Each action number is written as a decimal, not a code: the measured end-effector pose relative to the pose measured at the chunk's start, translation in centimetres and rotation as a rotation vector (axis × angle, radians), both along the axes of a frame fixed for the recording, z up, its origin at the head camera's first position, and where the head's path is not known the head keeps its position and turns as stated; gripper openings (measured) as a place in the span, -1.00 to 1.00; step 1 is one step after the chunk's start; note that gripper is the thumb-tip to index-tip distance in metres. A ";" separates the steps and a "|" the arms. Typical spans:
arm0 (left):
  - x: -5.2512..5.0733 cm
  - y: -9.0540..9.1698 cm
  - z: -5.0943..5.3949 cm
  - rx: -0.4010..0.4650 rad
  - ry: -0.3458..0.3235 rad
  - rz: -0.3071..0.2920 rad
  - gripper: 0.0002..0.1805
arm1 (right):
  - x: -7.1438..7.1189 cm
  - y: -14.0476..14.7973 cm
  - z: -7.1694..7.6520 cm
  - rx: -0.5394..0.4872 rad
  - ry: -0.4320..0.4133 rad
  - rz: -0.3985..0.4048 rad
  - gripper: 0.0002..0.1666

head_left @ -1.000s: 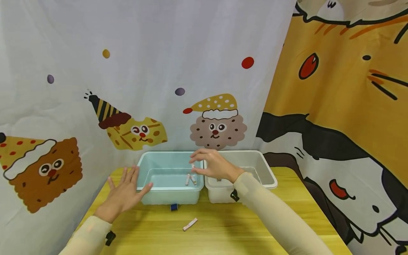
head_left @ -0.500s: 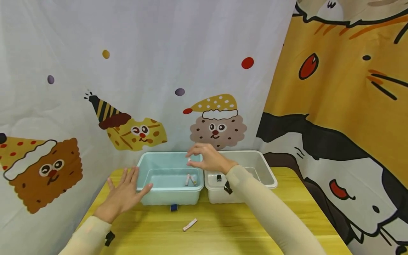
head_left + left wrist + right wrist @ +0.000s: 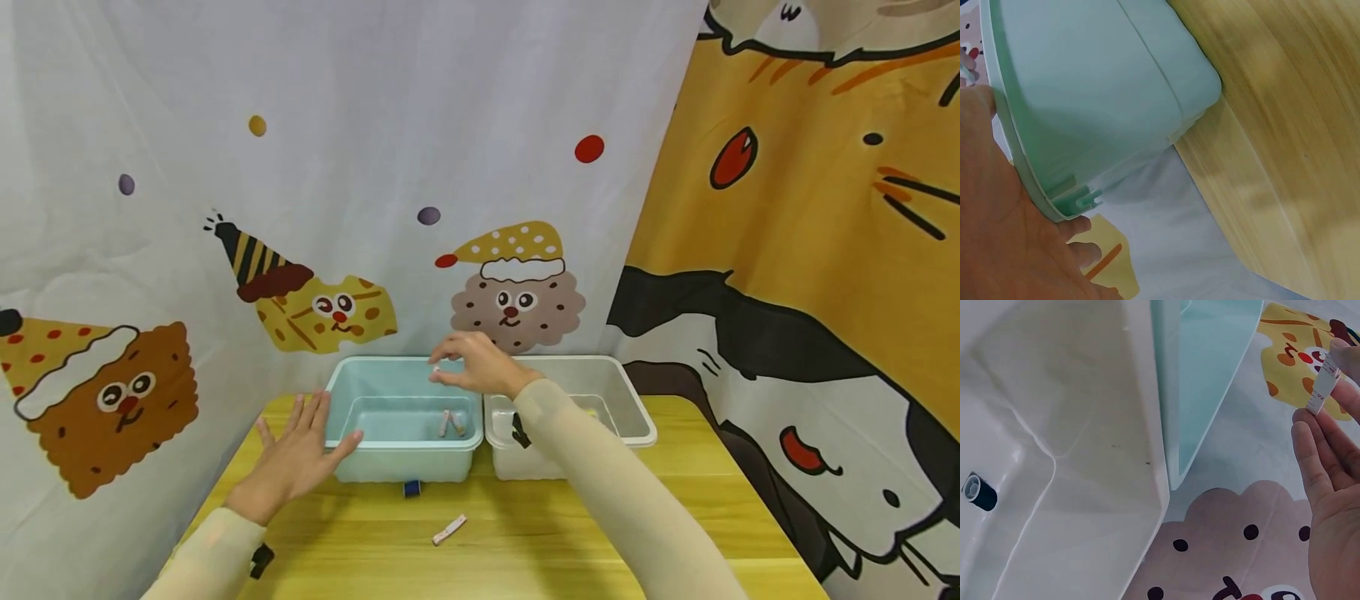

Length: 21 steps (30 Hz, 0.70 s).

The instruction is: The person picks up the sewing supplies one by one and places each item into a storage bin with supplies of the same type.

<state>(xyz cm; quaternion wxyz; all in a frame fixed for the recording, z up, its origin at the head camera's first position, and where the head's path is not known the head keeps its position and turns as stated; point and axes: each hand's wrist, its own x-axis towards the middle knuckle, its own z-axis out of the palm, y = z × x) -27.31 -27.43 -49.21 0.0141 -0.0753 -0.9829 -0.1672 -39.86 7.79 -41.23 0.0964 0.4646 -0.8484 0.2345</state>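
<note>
Above the back right part of the light blue bin [image 3: 405,445], my right hand [image 3: 480,364] pinches a small folded measuring tape [image 3: 1324,384] between thumb and fingertips. The tape is white with red and black markings. My left hand [image 3: 288,458] lies at the bin's left front corner, its fingers spread, touching the rim [image 3: 1015,147]. Inside the blue bin are two similar pale folded strips, a left strip [image 3: 444,423] and a right strip [image 3: 457,425]. Another folded strip [image 3: 450,530] lies on the table in front.
Right of the blue bin stands a white bin [image 3: 637,417], close against it. In it lies a dark thread spool [image 3: 980,492]. A blue spool [image 3: 412,488] sits on the wooden table [image 3: 360,550] just before the blue bin. A printed curtain [image 3: 360,125] hangs behind.
My right hand has moved left and slightly up over the blue bin, still pinching the measuring tape. My left hand has stayed at the rim.
</note>
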 end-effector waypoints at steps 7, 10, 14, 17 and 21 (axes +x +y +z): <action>-0.1 0.1 -0.2 0.004 -0.003 0.003 0.34 | -0.4 -0.9 0.1 0.028 -0.042 -0.043 -0.67; -0.1 0.1 -0.2 0.005 -0.002 0.005 0.34 | -0.7 -1.3 0.0 0.040 -0.050 -0.066 -0.66; -0.2 0.1 -0.4 0.003 -0.001 0.006 0.35 | -1.0 -1.6 0.0 0.047 -0.080 -0.089 -0.65; -0.3 0.1 -0.5 0.002 -0.002 0.008 0.35 | -1.2 -1.7 0.0 0.053 -0.089 -0.103 -0.64; -0.3 -0.1 -0.5 0.007 -0.004 0.008 0.35 | -1.5 -2.0 0.0 0.059 -0.106 -0.122 -0.57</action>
